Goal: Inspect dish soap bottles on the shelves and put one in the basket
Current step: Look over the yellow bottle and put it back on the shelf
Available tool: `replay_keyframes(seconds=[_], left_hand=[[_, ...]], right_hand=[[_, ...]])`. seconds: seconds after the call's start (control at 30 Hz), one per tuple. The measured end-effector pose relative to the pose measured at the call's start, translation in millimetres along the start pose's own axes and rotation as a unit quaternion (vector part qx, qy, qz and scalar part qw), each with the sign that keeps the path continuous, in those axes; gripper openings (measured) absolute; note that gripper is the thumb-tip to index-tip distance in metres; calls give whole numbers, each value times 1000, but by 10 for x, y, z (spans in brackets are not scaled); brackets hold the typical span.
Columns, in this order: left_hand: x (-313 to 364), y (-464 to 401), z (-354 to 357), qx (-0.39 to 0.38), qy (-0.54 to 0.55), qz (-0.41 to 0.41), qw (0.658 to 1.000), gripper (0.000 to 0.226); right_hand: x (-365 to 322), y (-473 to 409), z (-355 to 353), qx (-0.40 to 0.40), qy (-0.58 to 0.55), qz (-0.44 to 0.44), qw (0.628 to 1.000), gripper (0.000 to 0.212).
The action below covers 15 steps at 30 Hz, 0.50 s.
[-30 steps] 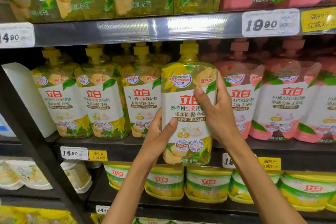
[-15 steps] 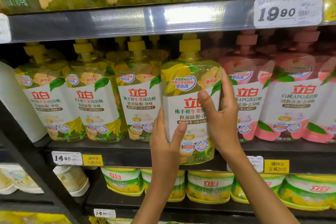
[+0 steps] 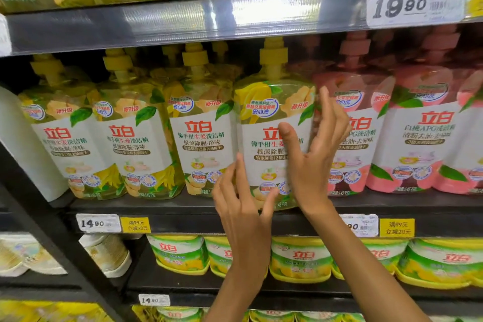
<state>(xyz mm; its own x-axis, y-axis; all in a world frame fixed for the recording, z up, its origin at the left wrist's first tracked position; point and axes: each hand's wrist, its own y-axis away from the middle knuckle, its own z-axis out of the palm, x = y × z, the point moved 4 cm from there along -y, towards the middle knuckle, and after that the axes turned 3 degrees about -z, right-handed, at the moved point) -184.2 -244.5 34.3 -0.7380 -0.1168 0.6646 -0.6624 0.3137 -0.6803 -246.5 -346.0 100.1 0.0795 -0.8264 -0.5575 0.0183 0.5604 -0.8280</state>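
The yellow bottle stands on the shelf, pink bottles to its right, both hands, left and right, spread loosely beside it, gripping nothing; to take it, clasp both flanks low and lift straight out.

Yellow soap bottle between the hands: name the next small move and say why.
Probably close both hands back onto the yellow soap bottle and lift it off the shelf. It stands upright at the shelf edge, while the left hand and right hand flank it with fingers spread, so neither has a grip, and no basket is in view.
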Motion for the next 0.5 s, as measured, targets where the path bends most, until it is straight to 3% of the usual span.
replay_keyframes(seconds=[0.1,0.17,0.5], left_hand=[[-38,41,48,-40,10,0,999,93],[-68,-12,54,-22,2,14,1000,94],[-45,-13,98,13,-23,-9,1000,68]], right_hand=[[20,30,5,-5,34,-7,999,65],[29,77,3,-27,53,-17,998,66],[-55,158,-14,-74,144,-29,986,66]])
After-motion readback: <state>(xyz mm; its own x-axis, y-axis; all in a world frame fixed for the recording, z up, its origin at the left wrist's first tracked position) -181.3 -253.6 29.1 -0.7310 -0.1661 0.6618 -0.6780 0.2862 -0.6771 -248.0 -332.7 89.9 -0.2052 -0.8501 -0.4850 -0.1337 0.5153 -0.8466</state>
